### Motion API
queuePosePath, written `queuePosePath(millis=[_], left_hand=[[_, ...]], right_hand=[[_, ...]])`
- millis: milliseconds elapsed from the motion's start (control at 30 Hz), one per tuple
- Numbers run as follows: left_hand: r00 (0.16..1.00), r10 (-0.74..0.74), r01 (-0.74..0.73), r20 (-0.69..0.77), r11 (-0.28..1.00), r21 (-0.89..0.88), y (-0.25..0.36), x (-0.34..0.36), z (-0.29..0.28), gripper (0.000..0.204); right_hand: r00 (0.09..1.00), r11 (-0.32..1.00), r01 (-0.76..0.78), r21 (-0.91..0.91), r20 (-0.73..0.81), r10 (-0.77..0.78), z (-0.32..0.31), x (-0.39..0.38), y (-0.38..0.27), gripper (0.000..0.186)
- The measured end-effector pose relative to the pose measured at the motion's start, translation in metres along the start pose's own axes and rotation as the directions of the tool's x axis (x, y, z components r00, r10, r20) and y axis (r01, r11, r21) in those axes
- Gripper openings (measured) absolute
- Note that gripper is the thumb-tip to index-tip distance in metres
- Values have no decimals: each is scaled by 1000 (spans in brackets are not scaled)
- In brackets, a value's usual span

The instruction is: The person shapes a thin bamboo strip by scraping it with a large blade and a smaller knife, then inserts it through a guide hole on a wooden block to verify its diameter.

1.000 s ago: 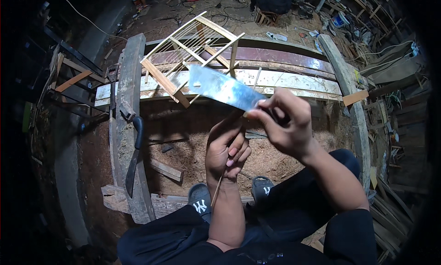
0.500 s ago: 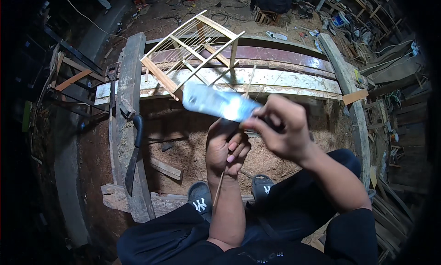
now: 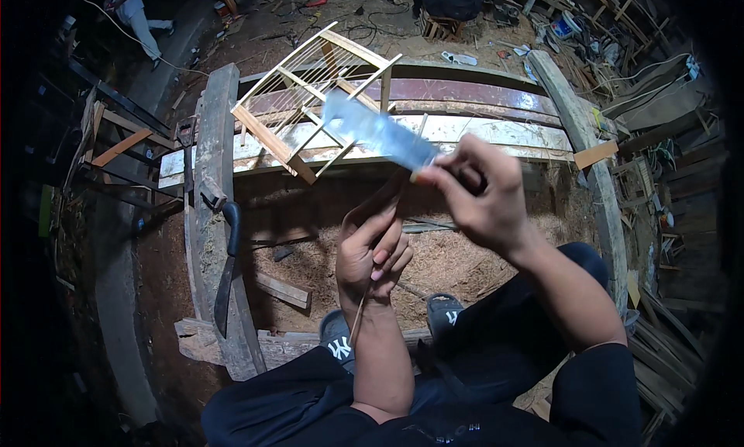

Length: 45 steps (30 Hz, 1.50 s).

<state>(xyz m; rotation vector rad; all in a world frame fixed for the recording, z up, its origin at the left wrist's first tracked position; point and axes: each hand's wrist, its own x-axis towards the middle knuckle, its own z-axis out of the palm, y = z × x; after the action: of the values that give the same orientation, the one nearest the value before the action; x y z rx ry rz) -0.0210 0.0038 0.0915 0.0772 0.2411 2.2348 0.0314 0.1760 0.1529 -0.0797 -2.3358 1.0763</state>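
Observation:
My right hand [image 3: 490, 195] grips a cleaver [image 3: 380, 134] with a broad, shiny blade, smeared by motion. Its blade points up and left, above my left hand and in front of the wooden frame. My left hand [image 3: 370, 253] is closed around a thin wooden stick [image 3: 358, 317], whose lower end runs down along my forearm. The stick's upper part is hard to make out in the shadow near the blade. Beyond the blade, a small wooden frame [image 3: 267, 133] strung with thin rods stands tilted on the bench planks [image 3: 496, 133].
A dark-handled machete [image 3: 225, 292] lies on the left beam [image 3: 217, 137], near a saw [image 3: 186, 141]. An offcut [image 3: 280, 289] rests on the shavings between the beams. Another person [image 3: 138, 20] walks at upper left. Scrap timber [image 3: 666, 354] is piled at right.
The cleaver has swung upward and away from my left hand, its blade tilting more steeply. My left hand has shifted slightly down and left with the stick. The person at upper left shows more fully.

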Motion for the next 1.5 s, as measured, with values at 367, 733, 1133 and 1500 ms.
queuePosePath(millis=[367, 733, 1133, 1500], left_hand=[[1000, -13, 13, 8, 998, 65, -3, 10, 9, 56], [1000, 17, -15, -10, 991, 130, -3, 10, -3, 42], [992, 121, -115, 31, 984, -139, -4, 13, -27, 85], [995, 81, -93, -51, 949, -301, -9, 11, -13, 67]], right_hand=[[963, 984, -127, 122, -223, 152, -12, 18, 15, 21], [990, 995, -76, 60, -118, 83, -3, 6, 14, 20], [970, 984, 163, -72, 197, -146, 12, -29, -22, 27], [976, 983, 162, -82, 163, -148, 8, -24, -11, 29]])
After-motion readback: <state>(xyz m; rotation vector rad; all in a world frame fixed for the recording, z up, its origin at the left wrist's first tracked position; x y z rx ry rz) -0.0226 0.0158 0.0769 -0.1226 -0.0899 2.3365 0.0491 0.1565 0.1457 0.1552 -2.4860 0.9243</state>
